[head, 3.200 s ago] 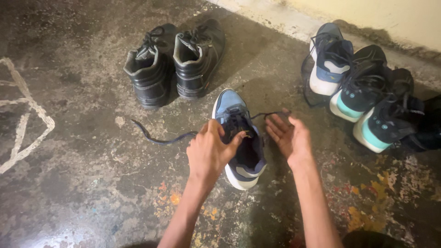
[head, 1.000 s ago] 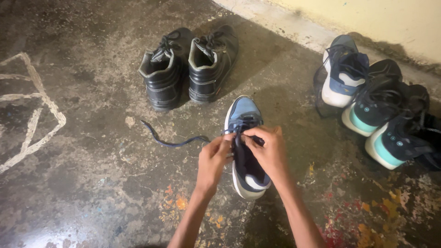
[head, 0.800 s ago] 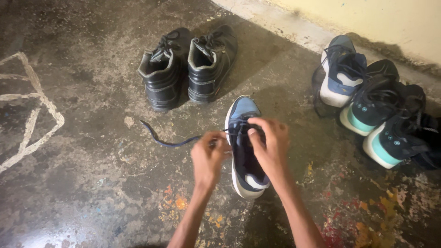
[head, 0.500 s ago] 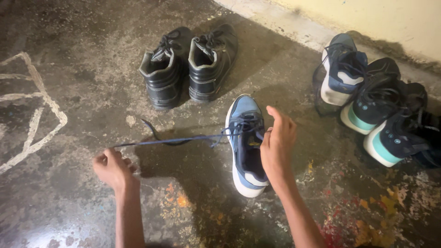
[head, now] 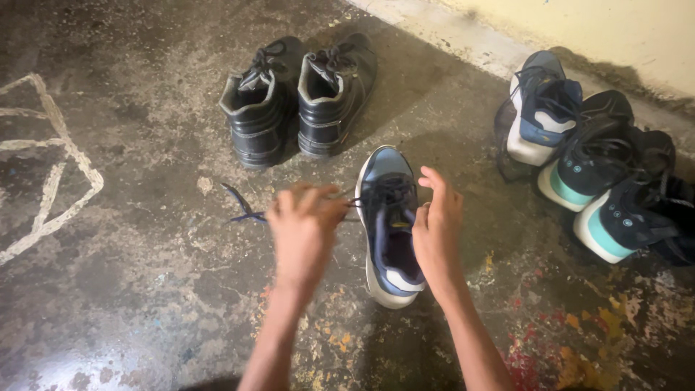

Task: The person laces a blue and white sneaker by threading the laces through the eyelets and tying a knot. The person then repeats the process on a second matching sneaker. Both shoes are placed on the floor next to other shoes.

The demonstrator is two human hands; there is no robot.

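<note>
A blue and white sneaker [head: 389, 228] stands on the stained concrete floor [head: 130, 289], toe pointing far, heel near. The left hand [head: 304, 232] is blurred, just left of the shoe; its fingers curl near the dark blue lace [head: 242, 206] that trails left across the floor, but the blur hides whether they are pinched on it, so I cannot tell. The right hand [head: 436, 228] rests against the shoe's right side by the collar, fingers loosely spread and thumb raised, steadying rather than clamped on anything. The two hands sit apart, one on each side of the shoe.

At the far left-centre stands a pair of black boots [head: 297, 98], side by side. At the right, close to the wall, three more sneakers huddle together: a blue and white one [head: 543, 108] and two black ones with teal soles [head: 615, 188].

As a judgement, the main risk lies with the long free end on the left. A hard sideways tug could drag the light shoe over or twist it out from under the right hand, since that hand only leans on it. The lace might also pull unevenly through the eyelets, leaving one end too short. The rough floor could snag or dirty the trailing end
</note>
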